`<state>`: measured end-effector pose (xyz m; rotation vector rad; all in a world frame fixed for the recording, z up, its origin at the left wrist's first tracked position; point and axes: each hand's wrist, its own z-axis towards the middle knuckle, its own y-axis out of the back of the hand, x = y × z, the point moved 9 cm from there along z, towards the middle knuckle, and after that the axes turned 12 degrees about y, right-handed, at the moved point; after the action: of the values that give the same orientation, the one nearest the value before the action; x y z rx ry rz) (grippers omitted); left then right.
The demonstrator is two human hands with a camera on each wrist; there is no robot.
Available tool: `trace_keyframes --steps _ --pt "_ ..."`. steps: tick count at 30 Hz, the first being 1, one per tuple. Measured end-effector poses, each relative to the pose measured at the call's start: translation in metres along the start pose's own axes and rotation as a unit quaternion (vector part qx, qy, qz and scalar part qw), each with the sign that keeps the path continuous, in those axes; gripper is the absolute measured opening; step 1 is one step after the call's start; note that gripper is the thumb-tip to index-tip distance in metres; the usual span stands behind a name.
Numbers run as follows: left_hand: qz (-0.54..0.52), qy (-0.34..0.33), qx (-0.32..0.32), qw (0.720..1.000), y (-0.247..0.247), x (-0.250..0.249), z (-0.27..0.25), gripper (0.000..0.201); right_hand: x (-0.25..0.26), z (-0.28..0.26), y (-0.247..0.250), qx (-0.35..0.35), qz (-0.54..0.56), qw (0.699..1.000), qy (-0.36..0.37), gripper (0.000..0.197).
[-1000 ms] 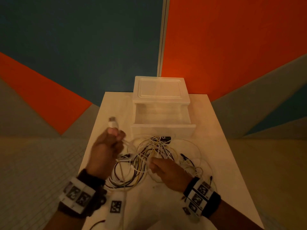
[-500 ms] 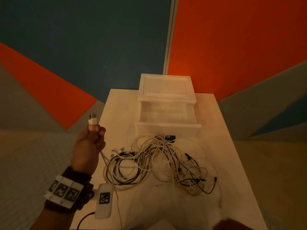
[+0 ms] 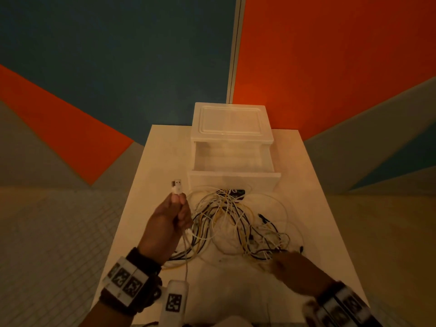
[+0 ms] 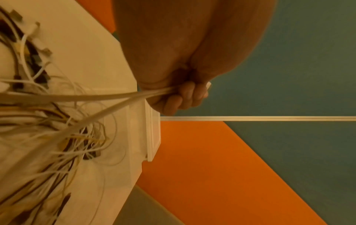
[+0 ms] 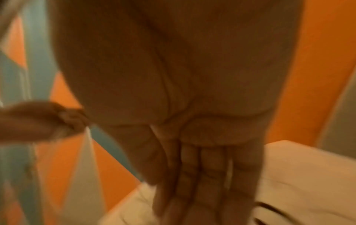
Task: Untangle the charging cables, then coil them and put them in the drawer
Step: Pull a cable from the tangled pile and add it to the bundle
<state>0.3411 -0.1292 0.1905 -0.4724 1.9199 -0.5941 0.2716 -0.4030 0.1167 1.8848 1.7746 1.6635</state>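
Observation:
A tangle of white, black and yellow charging cables (image 3: 238,223) lies on the white table (image 3: 313,208) in front of the open white drawer (image 3: 232,159). My left hand (image 3: 169,218) is raised at the pile's left and grips a white cable just below its white USB plug (image 3: 177,186); the cable runs down into the pile. In the left wrist view the curled fingers (image 4: 185,97) clamp white cable strands (image 4: 108,99). My right hand (image 3: 295,270), blurred, is at the pile's near right edge with straight fingers (image 5: 204,175), holding nothing.
The drawer belongs to a small white storage box (image 3: 230,122) at the table's far middle. A black plug or label (image 3: 236,192) lies just before the drawer front. Orange, blue and grey wall panels surround the narrow table; its edges drop off on both sides.
My left hand, holding the plug, swung out left and has come back toward the pile. The right hand let go, left the view, and has returned at the pile's near right edge.

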Motion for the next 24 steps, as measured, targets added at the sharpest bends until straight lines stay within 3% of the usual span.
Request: trace_keyframes --steps 1,2,3,5,8,10,15,18,21,24 --pt "-0.006 0.007 0.010 1.000 -0.006 0.005 0.001 0.021 0.034 0.025 0.021 -0.087 0.027 0.996 0.014 0.033" --pt "-0.011 0.012 0.019 1.000 -0.011 0.010 0.001 0.020 0.060 0.045 0.026 -0.131 0.075 0.986 0.076 0.023" --pt "-0.013 0.015 0.028 0.999 -0.016 0.015 0.002 0.020 0.081 0.064 0.023 -0.130 0.140 0.975 0.110 0.018" --pt "-0.015 0.023 0.039 0.999 -0.025 0.022 0.003 0.021 0.118 0.092 0.012 -0.091 0.213 0.957 0.174 0.031" --pt "-0.020 0.032 0.052 0.998 -0.028 0.021 0.005 0.021 0.142 0.115 -0.038 0.006 0.192 0.959 0.207 0.027" --pt "-0.009 0.022 0.045 0.999 -0.022 0.009 0.006 0.024 0.122 0.115 -0.066 0.057 0.251 0.953 0.162 0.017" --pt "-0.017 -0.011 0.005 1.000 0.013 -0.039 0.003 0.032 0.023 0.059 -0.110 0.125 0.209 0.969 0.028 0.031" --pt "-0.026 -0.003 0.006 1.000 0.026 -0.047 0.002 0.034 -0.051 0.013 -0.134 0.130 0.126 0.983 -0.041 0.039" --pt "-0.020 0.012 -0.001 1.000 0.025 -0.030 0.000 0.033 -0.098 -0.029 -0.156 0.114 0.092 0.985 -0.090 0.021" --pt "-0.032 0.025 0.017 0.999 0.019 -0.009 0.003 0.035 -0.134 -0.057 -0.169 0.102 0.076 0.982 -0.138 0.041"
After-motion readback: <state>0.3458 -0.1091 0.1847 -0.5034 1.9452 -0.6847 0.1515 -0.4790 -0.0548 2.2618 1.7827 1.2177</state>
